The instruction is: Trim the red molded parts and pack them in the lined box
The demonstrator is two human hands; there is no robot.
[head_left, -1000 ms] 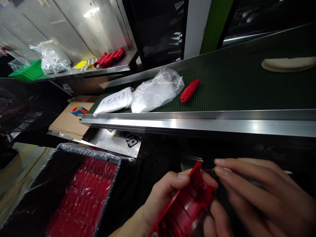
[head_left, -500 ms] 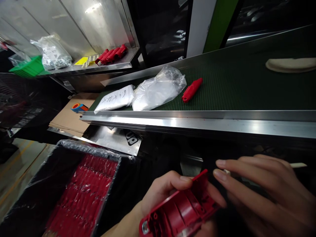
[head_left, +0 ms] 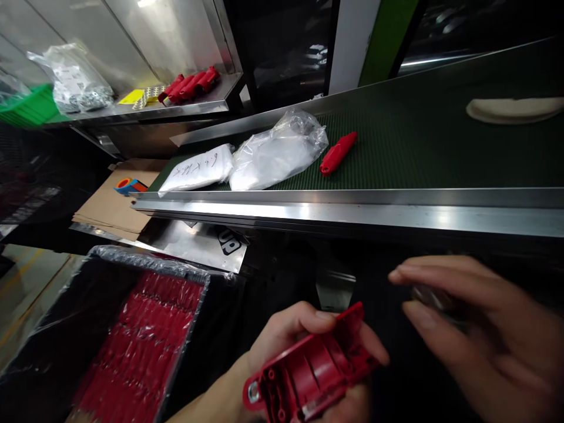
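The left hand [head_left: 299,335] grips a red plastic shell [head_left: 308,370] from below, its ribbed inner side up, low in the view under the conveyor's steel rail [head_left: 352,211]. The right hand [head_left: 480,329] is just beside it, fingers loosely curled; it seems to pinch something small and dark, but blur prevents me from being sure. To fit a part well, I think the shell must stay level and steady. The shell's lower end is cut off by the picture's edge.
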